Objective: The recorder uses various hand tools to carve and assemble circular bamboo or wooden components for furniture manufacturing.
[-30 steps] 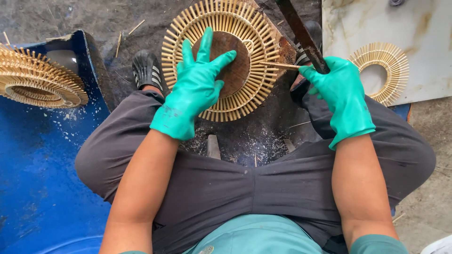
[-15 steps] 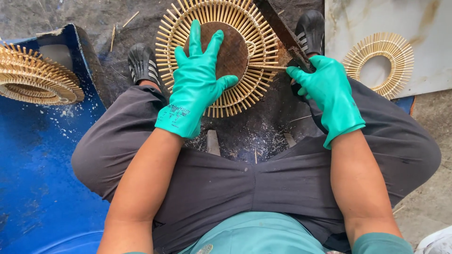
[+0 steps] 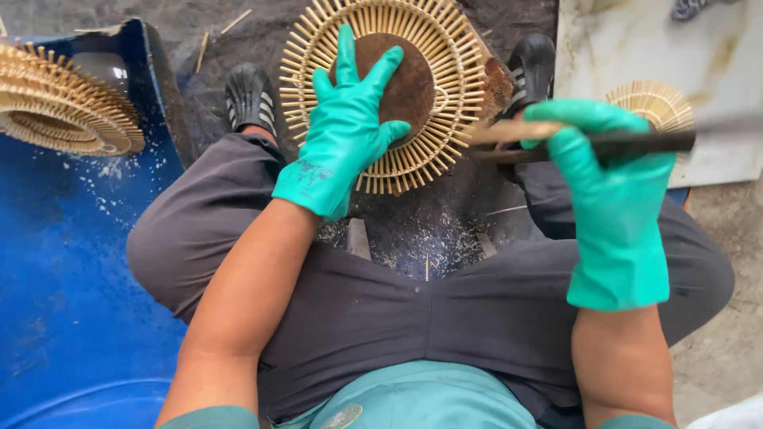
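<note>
My left hand (image 3: 348,119), in a green rubber glove, lies flat with fingers spread on a round frame of radiating bamboo sticks (image 3: 453,71) that sits on a dark round block (image 3: 409,75) between my feet. My right hand (image 3: 608,167), also gloved in green, grips the handle of a long dark blade (image 3: 636,143) held level, to the right of the frame. The blade's far end is blurred. A thin bamboo stick (image 3: 509,131) lies along the blade near my right fingers.
A blue plastic sheet (image 3: 63,262) covers the ground at left, with a stack of finished bamboo rings (image 3: 60,107) on it. A pale marbled slab (image 3: 628,48) at right carries another bamboo ring (image 3: 656,102). Black sandals (image 3: 250,95) are on my feet. Sawdust lies between my knees.
My right hand has swung the blade from pointing up and away to lying level on the right, away from the frame. My left hand stays pressed on the bamboo frame.
</note>
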